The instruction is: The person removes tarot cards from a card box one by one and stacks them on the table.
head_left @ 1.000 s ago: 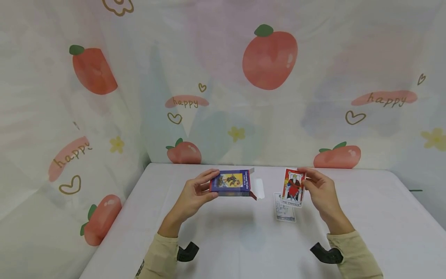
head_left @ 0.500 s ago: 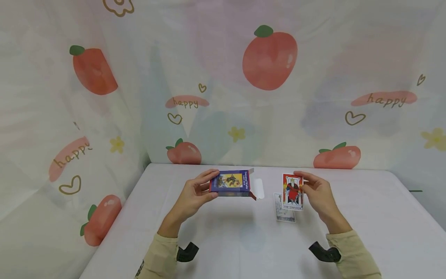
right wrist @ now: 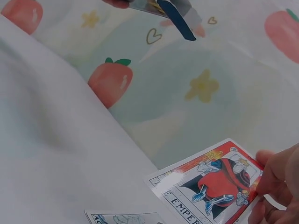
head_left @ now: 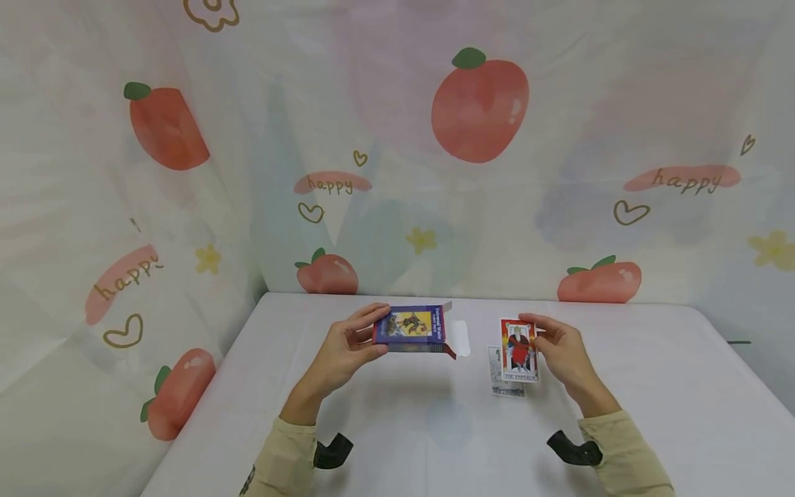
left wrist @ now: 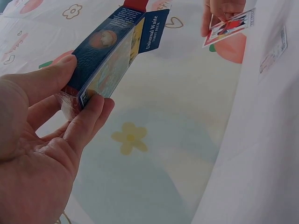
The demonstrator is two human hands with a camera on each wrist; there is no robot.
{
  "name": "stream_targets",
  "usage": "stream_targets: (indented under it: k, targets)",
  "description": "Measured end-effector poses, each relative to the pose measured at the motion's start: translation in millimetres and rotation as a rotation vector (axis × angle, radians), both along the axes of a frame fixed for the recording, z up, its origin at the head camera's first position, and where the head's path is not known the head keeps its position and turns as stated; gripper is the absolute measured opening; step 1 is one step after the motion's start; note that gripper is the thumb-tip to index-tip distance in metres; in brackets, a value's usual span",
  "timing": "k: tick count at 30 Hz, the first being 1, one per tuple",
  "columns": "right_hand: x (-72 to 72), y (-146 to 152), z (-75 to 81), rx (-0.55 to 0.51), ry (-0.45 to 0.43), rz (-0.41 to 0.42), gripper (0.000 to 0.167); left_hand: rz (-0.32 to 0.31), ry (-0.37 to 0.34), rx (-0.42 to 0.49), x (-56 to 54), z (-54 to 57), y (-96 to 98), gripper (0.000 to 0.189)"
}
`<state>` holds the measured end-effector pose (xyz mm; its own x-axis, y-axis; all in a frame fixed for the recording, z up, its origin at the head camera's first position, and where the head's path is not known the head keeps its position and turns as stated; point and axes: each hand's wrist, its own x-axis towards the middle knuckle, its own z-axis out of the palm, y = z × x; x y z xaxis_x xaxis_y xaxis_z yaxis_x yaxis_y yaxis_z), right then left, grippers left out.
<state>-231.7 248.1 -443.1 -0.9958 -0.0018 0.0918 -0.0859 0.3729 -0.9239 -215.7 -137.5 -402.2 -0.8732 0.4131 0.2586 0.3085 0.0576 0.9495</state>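
My left hand [head_left: 341,352] grips the closed end of a blue tarot box [head_left: 410,324] above the table, thumb on one side and fingers on the other. The box's right end gapes, its flaps folded out; a lettered flap [left wrist: 156,30] shows in the left wrist view. Between thumb and fingers my right hand [head_left: 562,352] pinches a red Emperor tarot card [head_left: 519,348] by its right edge. Under and behind that card lies a pale tarot card [head_left: 497,376] on the table, partly covered in the head view; its lettered edge [right wrist: 126,218] shows in the right wrist view.
A white-covered table [head_left: 397,428] spreads beneath both hands. Behind it hangs a fruit-printed cloth [head_left: 385,138], which continues along the left side. Black straps [head_left: 332,452] sit at both wrists, by the beige sleeves.
My right hand has brought the Emperor card lower and slightly left, over more of the card on the table. The card has straightened a little. The left hand and box stay nearly still.
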Motion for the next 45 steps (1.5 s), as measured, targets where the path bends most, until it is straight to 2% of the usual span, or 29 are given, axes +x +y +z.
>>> stream_targets:
  k: [10, 19, 32, 39, 45]
  targets:
    - [-1.2, 1, -11.3, 0.034, -0.071, -0.011, 0.045, -0.001, -0.001, 0.001, 1.5, -1.0, 1.6, 0.060]
    - [-4.9, 3, -25.3, 0.028, -0.041, 0.012, 0.045, -0.011, 0.009, 0.000, -0.3, -2.1, 3.7, 0.060]
    - [-13.5, 0, -37.9, 0.087, -0.092, 0.027, 0.046, -0.008, 0.005, 0.011, -2.9, 1.0, 2.3, 0.060]
    - [-15.6, -2, -51.1, 0.191, -0.025, 0.008, 0.046, -0.002, -0.006, 0.005, -2.9, -1.8, 0.2, 0.059]
    - [-15.3, -5, -54.1, 0.222, 0.003, 0.010, 0.048, -0.004, -0.002, 0.006, -2.2, -1.5, -0.5, 0.059]
